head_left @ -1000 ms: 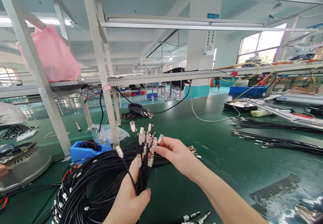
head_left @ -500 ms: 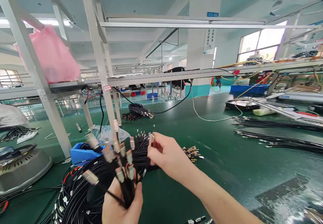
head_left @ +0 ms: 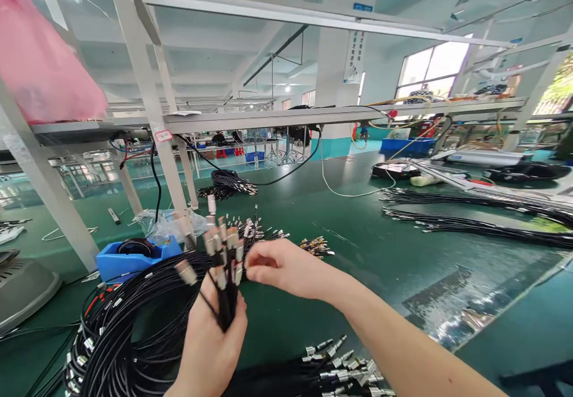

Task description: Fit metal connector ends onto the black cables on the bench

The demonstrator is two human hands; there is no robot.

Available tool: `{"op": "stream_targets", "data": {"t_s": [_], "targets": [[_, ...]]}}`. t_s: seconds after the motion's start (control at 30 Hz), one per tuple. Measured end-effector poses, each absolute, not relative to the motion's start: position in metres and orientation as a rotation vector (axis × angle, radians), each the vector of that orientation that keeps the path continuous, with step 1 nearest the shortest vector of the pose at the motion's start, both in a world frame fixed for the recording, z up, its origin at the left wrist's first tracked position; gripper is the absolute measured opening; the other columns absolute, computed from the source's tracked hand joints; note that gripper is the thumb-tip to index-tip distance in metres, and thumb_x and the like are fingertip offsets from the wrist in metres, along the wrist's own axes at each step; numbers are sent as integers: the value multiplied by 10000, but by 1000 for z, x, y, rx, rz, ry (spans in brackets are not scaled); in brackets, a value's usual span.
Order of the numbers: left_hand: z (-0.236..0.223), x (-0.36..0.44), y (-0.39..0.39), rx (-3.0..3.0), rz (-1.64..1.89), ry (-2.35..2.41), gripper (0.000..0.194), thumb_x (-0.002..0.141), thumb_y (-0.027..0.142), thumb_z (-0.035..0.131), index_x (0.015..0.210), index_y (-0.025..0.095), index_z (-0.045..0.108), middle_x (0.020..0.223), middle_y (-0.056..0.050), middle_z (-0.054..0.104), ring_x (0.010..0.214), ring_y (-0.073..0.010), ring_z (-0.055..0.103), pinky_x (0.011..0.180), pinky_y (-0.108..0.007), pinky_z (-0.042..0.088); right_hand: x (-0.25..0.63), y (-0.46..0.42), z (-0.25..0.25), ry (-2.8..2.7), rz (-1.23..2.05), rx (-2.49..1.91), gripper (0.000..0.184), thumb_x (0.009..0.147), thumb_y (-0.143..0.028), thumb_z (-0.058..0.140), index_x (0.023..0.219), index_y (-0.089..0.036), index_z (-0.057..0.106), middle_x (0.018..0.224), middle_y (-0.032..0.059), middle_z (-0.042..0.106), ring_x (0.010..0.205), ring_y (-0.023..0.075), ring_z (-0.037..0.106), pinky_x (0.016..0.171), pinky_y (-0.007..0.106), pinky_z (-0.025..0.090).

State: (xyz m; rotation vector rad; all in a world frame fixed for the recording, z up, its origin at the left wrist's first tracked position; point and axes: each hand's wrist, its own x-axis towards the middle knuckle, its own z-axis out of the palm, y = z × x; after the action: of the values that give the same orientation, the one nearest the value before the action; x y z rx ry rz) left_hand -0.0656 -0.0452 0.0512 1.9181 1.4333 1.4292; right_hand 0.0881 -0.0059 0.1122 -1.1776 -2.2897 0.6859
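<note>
The left hand (head_left: 215,340) has its grip closed around a bunch of black cables (head_left: 227,304), which stand nearly upright above it. Their metal plugs (head_left: 220,245) spread out over this grip, and a few at the left side are blurred. How many cables there are, I cannot count, and the palm hides their lower part.

The right hand (head_left: 290,268) is just beside the plugs. Its grip is narrow, with curled fingers and a small gap to the thumb; whether something is pinched there, I cannot tell.

On the green bench (head_left: 277,331), left of the left grip, lies a big coil of cables (head_left: 105,349), cut off by the lower edge and partly covered by this hand. Beyond it is a blue box (head_left: 111,265) with a dark round thing inside, hard to make out. Below the right grip, more plugs (head_left: 342,373) are also cut off at the bottom. Just behind the right grip, gold-coloured tips (head_left: 316,246) show, partly hidden by the hand. Far left of both grips, a grey housing (head_left: 27,292) is only half seen.
</note>
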Motion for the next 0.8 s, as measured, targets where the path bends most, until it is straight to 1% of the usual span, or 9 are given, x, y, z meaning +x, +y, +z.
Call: {"op": "stream_targets", "data": {"t_s": [0.07,0.13,0.2,0.27,0.33,0.4,0.5,0.6,0.8], "targets": [[43,-56,-31,2079,1233,1526,270,748,170,420,1017,157,441,1027,-100,498,947,-224,538,800,-322,436,108,-7,82,-2366,691,-1321,146,628,-73,530,610,-178,630,576,-24,588,544,115,507,504,194,355],[30,-42,-19,2200,899,1629,312,745,100,389,1054,125,427,1102,-132,430,908,-225,554,754,-326,443,130,-14,53,-2416,678,-1495,245,507,28,487,505,-175,624,494,-9,570,507,134,504,476,213,315],[16,-28,-13,2282,539,1681,354,746,79,403,1098,107,428,1142,-146,408,807,-217,576,678,-329,454,148,-24,32,-2421,651,-1633,289,476,36,460,547,-171,649,566,26,605,559,164,529,483,226,307],[5,-17,-12,2341,329,1703,472,730,107,483,1194,116,395,1208,-158,391,891,-270,545,721,-388,442,162,-33,20,-2405,625,-1714,281,511,8,449,587,-167,654,659,54,621,615,178,540,501,233,319],[0,-10,-17,2390,300,1732,577,709,154,554,1253,130,362,1254,-159,383,1058,-340,429,819,-469,384,170,-38,15,-2394,636,-1737,263,561,-22,435,596,-173,648,705,52,618,625,166,535,511,228,335],[-1,-5,-23,2443,380,1682,566,735,182,530,1271,144,352,1281,-137,376,1141,-335,330,894,-482,321,175,-40,13,-2391,677,-1722,252,574,-34,437,596,-180,641,710,36,612,608,147,526,511,217,343],[2,6,-33,2477,379,1399,389,776,159,428,1162,138,471,1170,-109,478,1062,-276,402,893,-421,342,177,-39,14,-2364,715,-1684,224,568,-33,450,569,-178,621,680,16,589,628,142,519,547,215,353],[0,18,-38,2472,197,1247,260,794,180,389,962,114,576,1008,-119,554,984,-285,455,856,-422,365,179,-38,21,-2288,743,-1658,204,640,-71,438,621,-179,610,692,6,574,666,138,513,582,209,368],[-8,28,-38,2345,224,1214,303,836,191,264,876,133,559,896,-105,602,802,-231,557,670,-326,407,185,-48,37,-2188,895,-1609,209,761,-161,372,672,-187,559,679,-2,587,655,134,515,584,203,382]]}}
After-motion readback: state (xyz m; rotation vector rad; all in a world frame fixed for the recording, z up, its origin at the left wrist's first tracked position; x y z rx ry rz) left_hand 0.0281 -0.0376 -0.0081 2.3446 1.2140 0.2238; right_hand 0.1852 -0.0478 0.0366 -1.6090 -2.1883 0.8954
